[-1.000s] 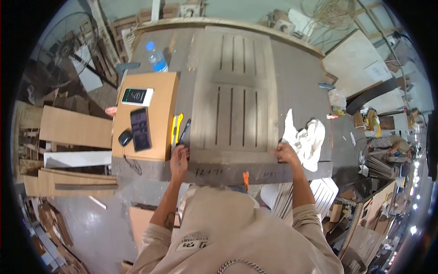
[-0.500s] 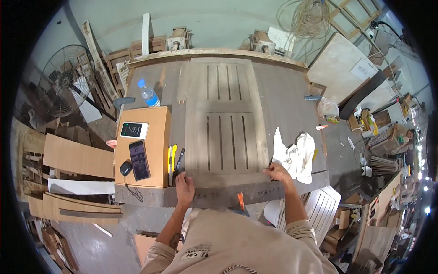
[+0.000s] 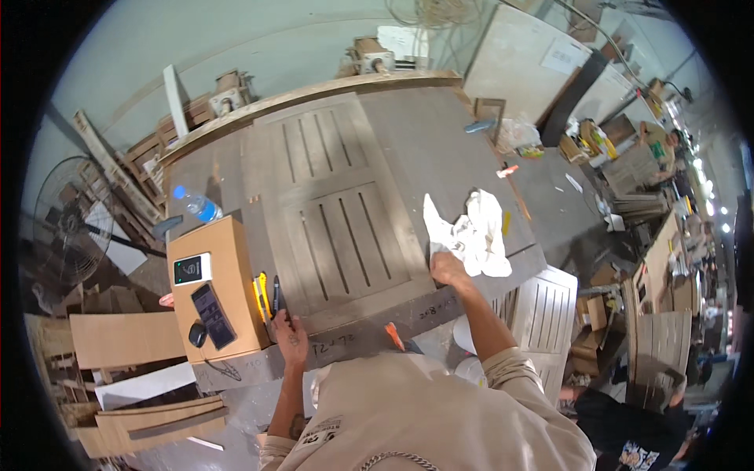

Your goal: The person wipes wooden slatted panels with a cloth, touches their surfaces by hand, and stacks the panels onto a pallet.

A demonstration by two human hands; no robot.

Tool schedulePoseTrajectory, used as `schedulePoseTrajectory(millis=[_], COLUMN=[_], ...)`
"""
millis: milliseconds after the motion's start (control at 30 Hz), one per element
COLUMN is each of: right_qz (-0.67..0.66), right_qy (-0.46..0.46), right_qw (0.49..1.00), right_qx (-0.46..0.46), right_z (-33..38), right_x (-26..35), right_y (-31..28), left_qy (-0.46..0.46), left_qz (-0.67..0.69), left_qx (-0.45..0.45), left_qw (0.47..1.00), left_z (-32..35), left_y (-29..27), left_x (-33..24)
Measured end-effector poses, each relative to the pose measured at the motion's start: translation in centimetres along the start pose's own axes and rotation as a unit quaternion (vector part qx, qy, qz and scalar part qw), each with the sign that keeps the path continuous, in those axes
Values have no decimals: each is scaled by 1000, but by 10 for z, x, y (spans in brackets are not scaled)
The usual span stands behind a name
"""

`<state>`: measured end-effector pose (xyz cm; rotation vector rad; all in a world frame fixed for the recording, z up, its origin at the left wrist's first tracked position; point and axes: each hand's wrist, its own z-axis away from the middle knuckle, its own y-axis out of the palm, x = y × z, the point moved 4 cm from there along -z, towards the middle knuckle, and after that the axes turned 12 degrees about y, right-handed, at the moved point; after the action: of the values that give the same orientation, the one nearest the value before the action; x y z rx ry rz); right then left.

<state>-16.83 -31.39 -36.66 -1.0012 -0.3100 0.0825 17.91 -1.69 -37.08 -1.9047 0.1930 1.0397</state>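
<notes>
Slatted grey panel point(image 3: 342, 220) on the bench point(image 3: 463, 149): left hand point(image 3: 289, 336) grips its near edge, right hand point(image 3: 448, 268) its near right corner, beside a white rag point(image 3: 471, 231).

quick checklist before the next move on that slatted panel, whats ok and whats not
1. Left hand on the near edge of the slatted panel: ok.
2. Right hand at the panel's near right corner: ok.
3. White rag lies against the right hand, beside the panel: not ok if the panel shifts right.
4. Yellow knife and pen lie close to the left hand: not ok.
5. Cardboard box sits tight against the panel's left side: not ok.
6. Firmness of grip: cannot tell.
</notes>
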Motion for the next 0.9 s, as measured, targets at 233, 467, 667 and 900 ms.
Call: schedulePoseTrajectory(millis=[233, 467, 667, 900], right_qz=[-104, -59, -152, -520], right_qy=[172, 225, 409, -8], right_qw=[948, 854, 833, 812], right_qx=[-248, -465, -341, -266], right_z=[-8, -16, -24, -43], right_x=[3, -24, -183, -44], right_y=[-72, -116, -145, -207], left_qy=[79, 88, 148, 138], left_qz=[49, 92, 151, -9], left_qx=[19, 38, 34, -44], left_qw=[996, 991, 977, 989], left_z=[-56, -105, -128, -243], left_y=[-13, -13, 25, 37], left_x=[-57, -67, -56, -18])
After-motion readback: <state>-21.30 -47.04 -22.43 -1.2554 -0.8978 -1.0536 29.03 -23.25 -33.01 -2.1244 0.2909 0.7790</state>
